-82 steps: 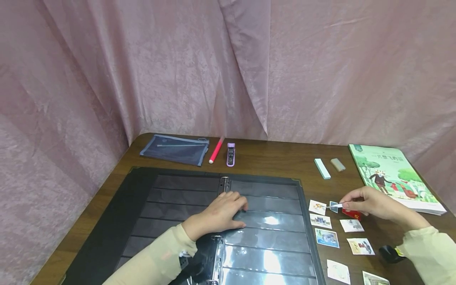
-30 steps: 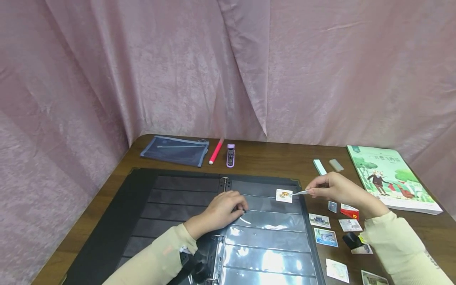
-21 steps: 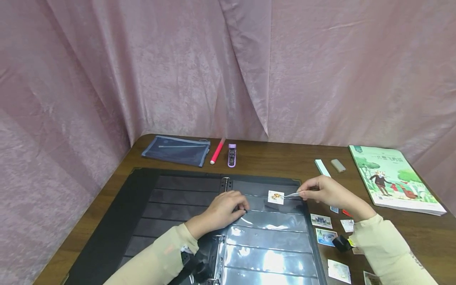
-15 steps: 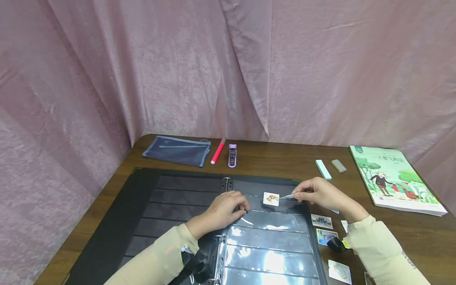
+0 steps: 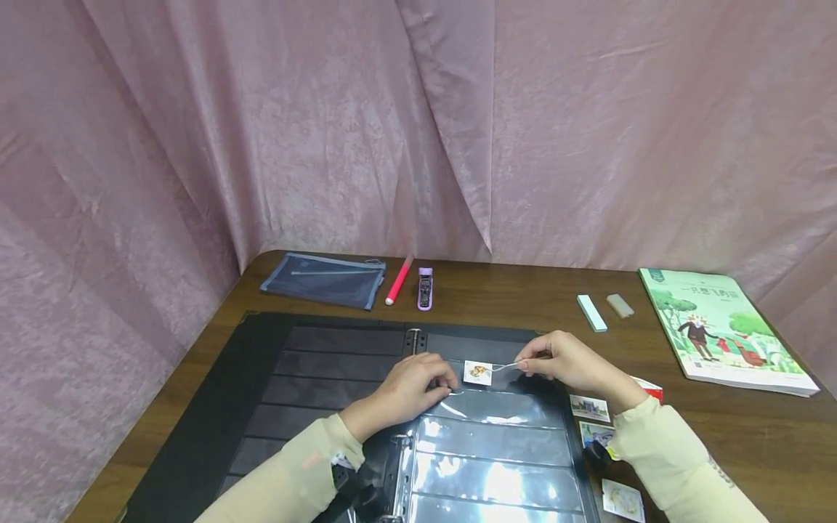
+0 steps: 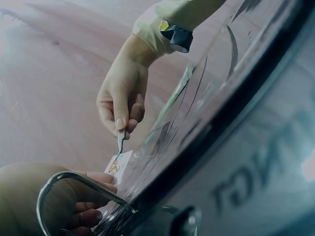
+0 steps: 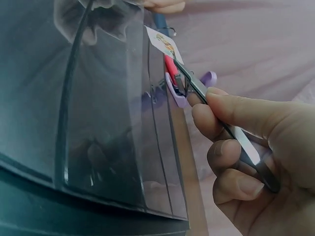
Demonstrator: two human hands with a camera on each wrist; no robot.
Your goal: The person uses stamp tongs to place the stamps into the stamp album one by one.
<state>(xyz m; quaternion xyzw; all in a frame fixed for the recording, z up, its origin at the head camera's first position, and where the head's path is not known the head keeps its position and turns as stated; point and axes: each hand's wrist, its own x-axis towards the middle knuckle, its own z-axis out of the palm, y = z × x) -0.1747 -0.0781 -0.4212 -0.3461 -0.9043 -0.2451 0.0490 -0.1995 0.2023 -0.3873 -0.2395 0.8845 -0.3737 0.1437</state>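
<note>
My right hand [image 5: 565,359] pinches a pair of metal tweezers [image 7: 197,87] between thumb and fingers. Their tips grip a small white stamp [image 5: 478,373] with an orange-brown picture, held over the upper strips of the right page. Below lies a black stamp album [image 5: 186,407], opened flat, its pages crossed by clear pocket strips. Loosely bent, the fingers of my left hand [image 5: 405,388] rest on the album beside the ring spine, close to the stamp's left edge. In the left wrist view a metal ring [image 6: 74,176] passes in front of this hand.
Several stamps, such as a building one [image 5: 590,407], lie right of the album, partly behind the right sleeve. Behind it are a mesh pouch [image 5: 327,280], a red pen [image 5: 399,280], a purple-edged clipper-like item [image 5: 425,289], two small blocks [image 5: 591,313] and a green book [image 5: 726,327].
My right hand has picked up the stamp with the tweezers from the table at right and carried it left across the right page, close to the left fingers. The left hand has stayed in place.
</note>
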